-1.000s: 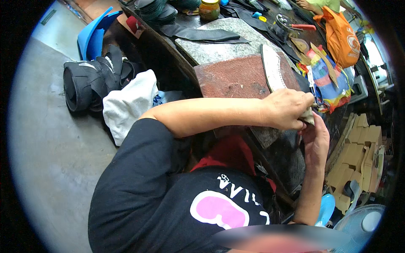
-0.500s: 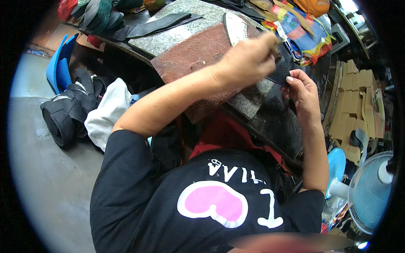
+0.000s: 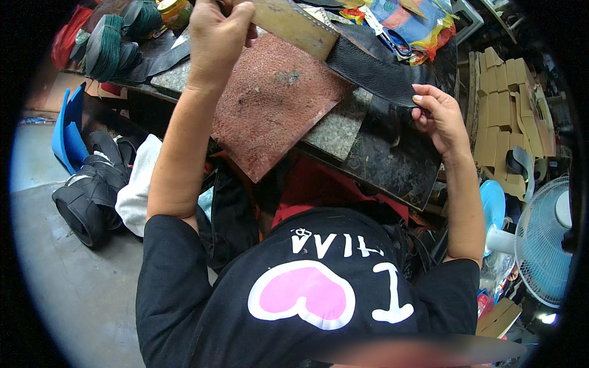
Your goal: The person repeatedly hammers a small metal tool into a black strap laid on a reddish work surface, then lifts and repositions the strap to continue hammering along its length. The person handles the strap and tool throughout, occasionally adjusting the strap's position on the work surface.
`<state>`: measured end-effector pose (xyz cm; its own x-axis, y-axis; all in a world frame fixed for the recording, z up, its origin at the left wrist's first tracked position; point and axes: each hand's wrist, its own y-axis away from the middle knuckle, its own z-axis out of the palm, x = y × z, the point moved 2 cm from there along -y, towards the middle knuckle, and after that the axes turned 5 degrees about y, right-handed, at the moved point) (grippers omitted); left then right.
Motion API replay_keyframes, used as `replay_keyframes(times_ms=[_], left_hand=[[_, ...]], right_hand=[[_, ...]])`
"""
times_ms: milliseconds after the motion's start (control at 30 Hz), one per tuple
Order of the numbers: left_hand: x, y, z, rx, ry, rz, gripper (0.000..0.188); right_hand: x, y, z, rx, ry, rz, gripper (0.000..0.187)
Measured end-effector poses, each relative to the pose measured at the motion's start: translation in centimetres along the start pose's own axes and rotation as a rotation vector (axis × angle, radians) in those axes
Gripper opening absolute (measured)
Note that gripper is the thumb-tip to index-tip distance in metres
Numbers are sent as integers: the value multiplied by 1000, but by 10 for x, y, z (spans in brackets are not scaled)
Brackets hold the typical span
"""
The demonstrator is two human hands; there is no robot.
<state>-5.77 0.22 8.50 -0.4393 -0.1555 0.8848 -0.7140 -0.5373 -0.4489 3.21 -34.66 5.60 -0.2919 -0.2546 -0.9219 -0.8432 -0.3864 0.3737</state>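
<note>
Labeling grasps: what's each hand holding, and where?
Left hand: tan wooden block, gripped at its left end. Right hand: black leather strip, pinched at its near end.

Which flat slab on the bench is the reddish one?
The big reddish-brown slab, lying under the left hand. The speckled grey stone slab sits beside it, nearer the right hand, partly underneath.

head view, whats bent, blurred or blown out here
Head view: fisheye bends the workbench edge and rounds the frame into a black rim; a smeared, out-of-focus band runs along the bottom edge; light is even and soft, with a small bright spot near the fan; both hands, left hand and right hand, look sharp.
</note>
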Motion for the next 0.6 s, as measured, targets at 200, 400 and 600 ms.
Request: replay_keyframes(times_ms=[200, 400, 600], left_hand=[[-13, -26, -52, -1, 28, 177, 20], [7, -45, -98, 255, -275, 369, 24], [48, -15, -58, -20, -761, 775, 21]], right_hand=[[7, 7, -31, 30, 30, 13, 23], [27, 17, -74, 117, 20, 60, 22], [35, 27, -92, 114, 23, 64, 21]])
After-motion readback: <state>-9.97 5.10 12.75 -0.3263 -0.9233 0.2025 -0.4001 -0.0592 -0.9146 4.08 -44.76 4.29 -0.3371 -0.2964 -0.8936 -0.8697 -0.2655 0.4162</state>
